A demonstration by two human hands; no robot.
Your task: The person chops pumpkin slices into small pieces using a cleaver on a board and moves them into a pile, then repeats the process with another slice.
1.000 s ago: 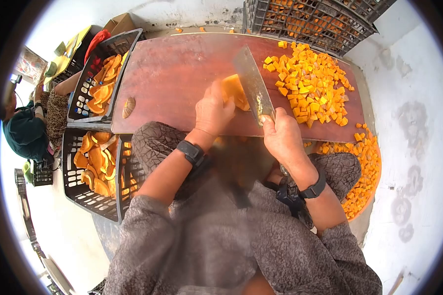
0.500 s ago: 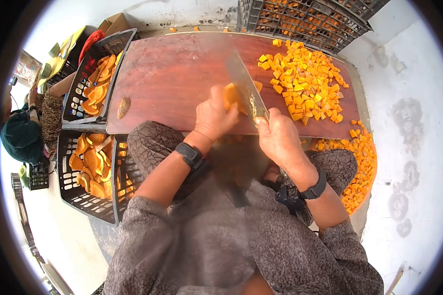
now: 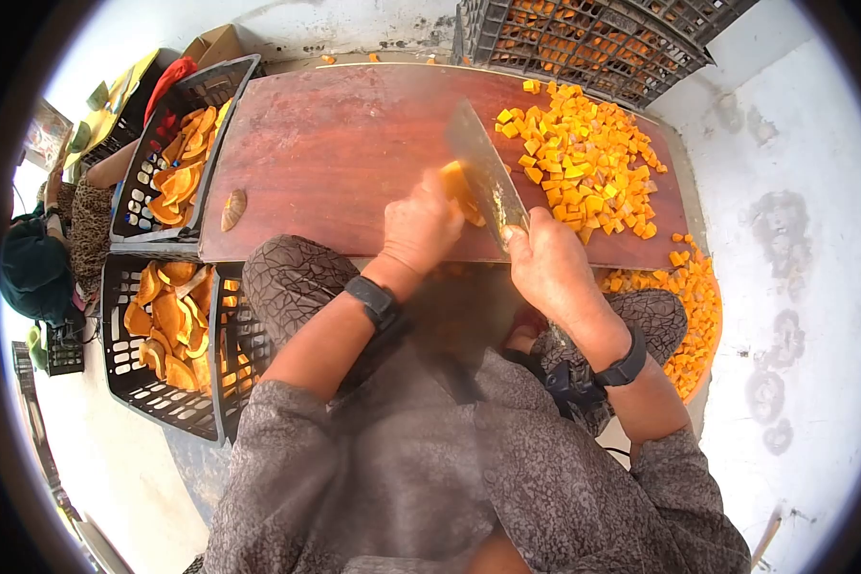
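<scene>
A piece of orange pumpkin (image 3: 461, 189) is held by my left hand (image 3: 419, 228) above the near part of the reddish-brown board (image 3: 325, 143). My right hand (image 3: 557, 273) grips the handle of a wide cleaver (image 3: 488, 177), its blade upright right beside the pumpkin piece, on the right. Bits of orange stick to the blade. A heap of pumpkin cubes (image 3: 593, 163) covers the right part of the board. The piece is slightly blurred.
Black crates with curved pumpkin slices (image 3: 177, 316) (image 3: 187, 172) stand on the left. More cubes (image 3: 694, 325) lie below the board's right end. Stacked crates (image 3: 584, 43) are behind. A person in a dark green hat (image 3: 38, 268) is at the far left.
The pumpkin piece shows more of its face between my left hand and the blade. Both hands stay in nearly the same place, and the view has shifted slightly.
</scene>
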